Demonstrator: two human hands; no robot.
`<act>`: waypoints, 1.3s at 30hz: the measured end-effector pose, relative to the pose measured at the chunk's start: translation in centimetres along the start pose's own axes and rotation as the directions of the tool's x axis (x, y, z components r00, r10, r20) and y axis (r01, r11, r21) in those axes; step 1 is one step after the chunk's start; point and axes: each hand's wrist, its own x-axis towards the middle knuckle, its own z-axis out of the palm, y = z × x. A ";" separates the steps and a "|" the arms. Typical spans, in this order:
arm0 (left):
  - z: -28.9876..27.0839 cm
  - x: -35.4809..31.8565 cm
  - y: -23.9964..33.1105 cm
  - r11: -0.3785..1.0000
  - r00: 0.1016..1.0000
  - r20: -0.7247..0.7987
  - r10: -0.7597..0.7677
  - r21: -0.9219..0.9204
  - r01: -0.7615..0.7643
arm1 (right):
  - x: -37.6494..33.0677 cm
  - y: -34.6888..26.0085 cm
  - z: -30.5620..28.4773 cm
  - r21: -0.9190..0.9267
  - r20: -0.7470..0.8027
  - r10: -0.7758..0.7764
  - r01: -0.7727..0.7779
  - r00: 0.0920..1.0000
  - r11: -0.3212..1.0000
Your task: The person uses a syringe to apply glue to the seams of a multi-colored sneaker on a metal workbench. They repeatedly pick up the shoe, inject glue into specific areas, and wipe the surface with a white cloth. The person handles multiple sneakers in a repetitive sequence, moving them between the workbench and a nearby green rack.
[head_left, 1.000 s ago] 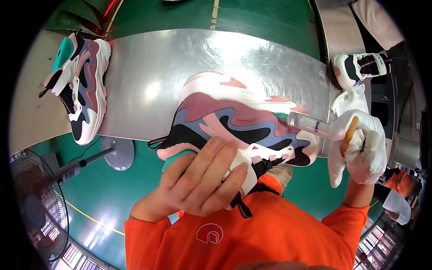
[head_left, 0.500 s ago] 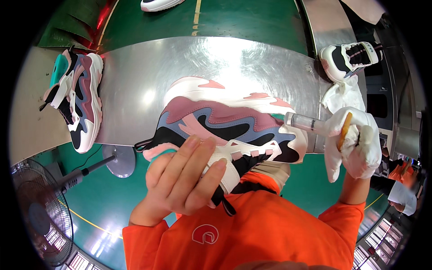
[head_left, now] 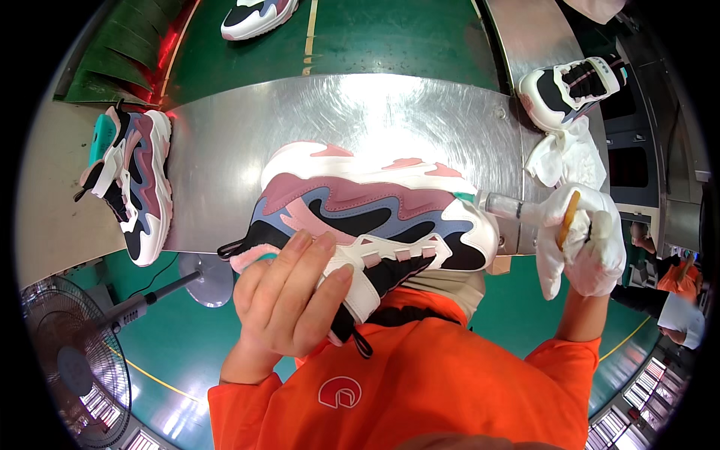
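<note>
My bare left hand (head_left: 289, 300) grips a sneaker (head_left: 360, 217) by its ankle collar. The sneaker lies tilted on its side, sole edge away from me, with white, mauve, blue, pink and black panels. Its toe points right. In a white glove, my right hand (head_left: 581, 240) is closed around a clear syringe (head_left: 504, 205). The syringe's green tip meets the seam between upper and sole at the toe, or hovers just by it; I cannot tell which. A thin tan stick (head_left: 570, 220) and some white wadding also show in the gloved fingers.
A metal work surface (head_left: 217, 187) lies beneath the sneaker. Another sneaker with a teal insert (head_left: 139, 180) stands at left, a third (head_left: 574, 91) at right beside a white cloth (head_left: 568, 154). Beyond is a green conveyor belt (head_left: 390, 37) bearing a shoe (head_left: 257, 16). A fan (head_left: 79, 356) stands lower left.
The whole view has shifted slightly. The syringe tip has moved a little along the toe seam. More of the shoe on the belt shows. Both hands keep their holds.
</note>
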 end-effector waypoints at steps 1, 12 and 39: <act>0.0 0.0 0.0 1.000 1.000 -0.004 0.000 -0.001 0.000 | 0.0 0.0 -0.2 0.025 0.003 0.000 0.000 1.000 1.000; -0.2 0.0 0.1 1.000 1.000 0.003 -0.006 0.020 0.006 | -0.4 3.4 -2.1 0.431 0.129 -0.162 0.092 0.978 0.897; 1.1 1.2 6.1 0.938 0.998 0.020 -0.057 0.345 0.046 | -5.3 12.6 -2.3 0.841 -0.248 -0.221 0.323 0.943 0.434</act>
